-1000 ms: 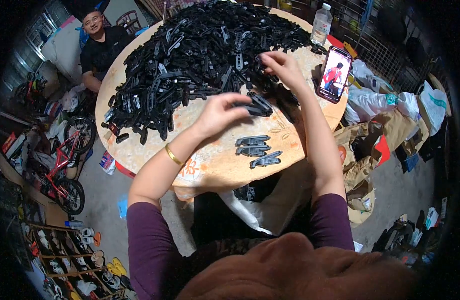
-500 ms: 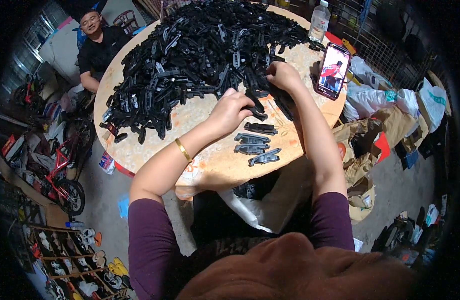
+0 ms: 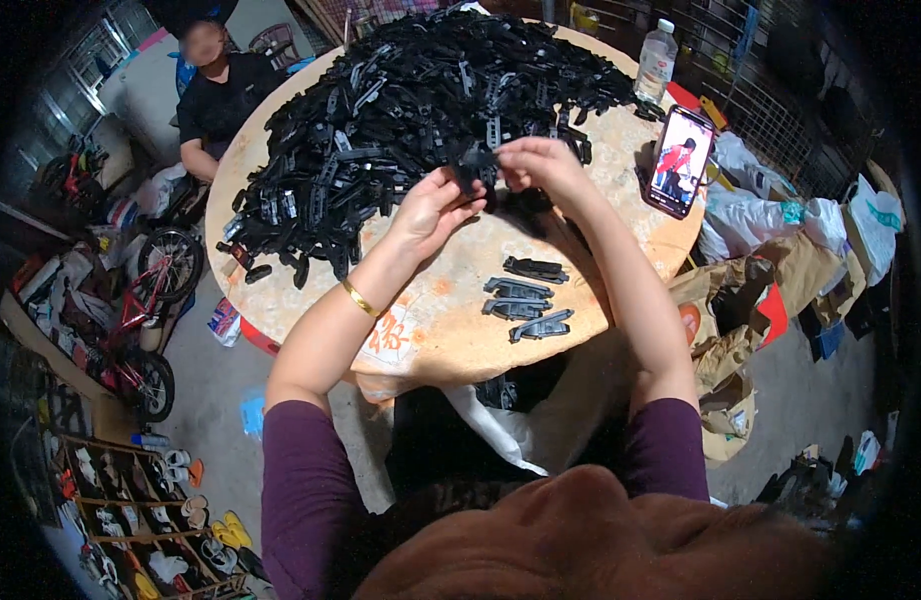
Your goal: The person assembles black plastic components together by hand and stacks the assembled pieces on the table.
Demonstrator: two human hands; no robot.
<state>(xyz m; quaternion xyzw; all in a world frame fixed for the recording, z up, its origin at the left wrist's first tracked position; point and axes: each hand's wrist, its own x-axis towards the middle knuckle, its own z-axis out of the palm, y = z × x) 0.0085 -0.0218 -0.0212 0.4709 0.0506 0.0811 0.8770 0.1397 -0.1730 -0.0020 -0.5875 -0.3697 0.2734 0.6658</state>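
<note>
Before the big pile of black plastic parts (image 3: 381, 130), my two hands come close together in the air. My left hand (image 3: 431, 211), a gold bangle (image 3: 359, 297) on its wrist, has its fingers closed on a dark plastic part (image 3: 473, 172). On the other side, my right hand (image 3: 548, 172) pinches at the same dark piece or one touching it; which, I cannot tell. Nearer me, several slim black and grey plastic parts (image 3: 521, 297) lie in a short column on the patterned round table (image 3: 431, 320).
A phone (image 3: 680, 160) playing a video stands at the table's right, below a clear bottle (image 3: 656, 60). A person (image 3: 226, 90) sits at the far left. Bags (image 3: 761, 205) crowd the right side; a red bicycle (image 3: 161, 290) and a shoe rack (image 3: 141, 510) are left.
My left hand has lifted from the table with a dark part. My right hand has moved left from the pile's edge to meet it. The whole view has shifted slightly.
</note>
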